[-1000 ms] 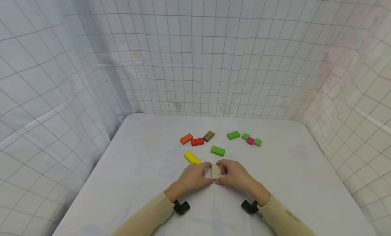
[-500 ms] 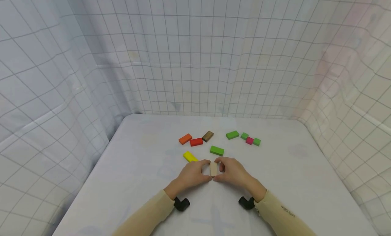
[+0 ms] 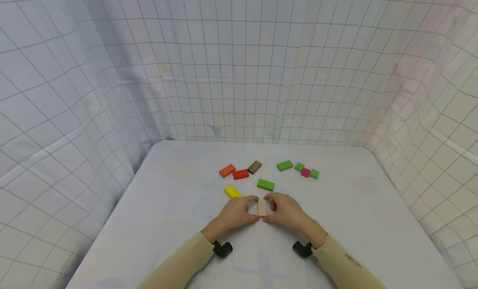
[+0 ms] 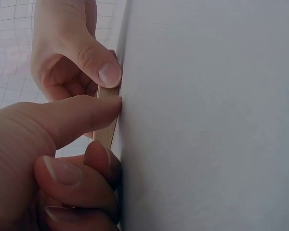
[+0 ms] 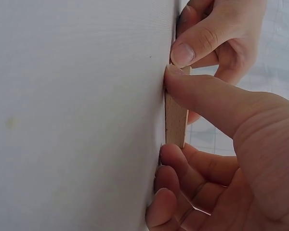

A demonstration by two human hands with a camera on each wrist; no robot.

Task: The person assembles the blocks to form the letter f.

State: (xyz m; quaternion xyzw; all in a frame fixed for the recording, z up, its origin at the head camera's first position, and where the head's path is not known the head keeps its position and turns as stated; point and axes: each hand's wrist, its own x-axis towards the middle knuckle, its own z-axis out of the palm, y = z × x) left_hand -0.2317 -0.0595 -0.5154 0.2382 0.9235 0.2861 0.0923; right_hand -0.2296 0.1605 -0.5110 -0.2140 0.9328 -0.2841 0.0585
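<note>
A pale wooden block lies low at the table surface in the head view, between my two hands. My left hand pinches it from the left, thumb at its near end and fingertips at its far end. From the right, my right hand pinches the same two ends. In the left wrist view the block's side shows between thumb and fingers, with both thumbs close together at one end. The right wrist view shows the block's long edge right along the white cloth. A yellow block is partly hidden behind my left hand.
Beyond my hands lie a green block, an orange block, a red block and a brown block. Farther right are another green block, small green cubes and a pink cube. Gridded curtains surround the table.
Both hands have shifted the wooden block slightly away from the person, keeping hold of its ends. The other blocks stay where they were.
</note>
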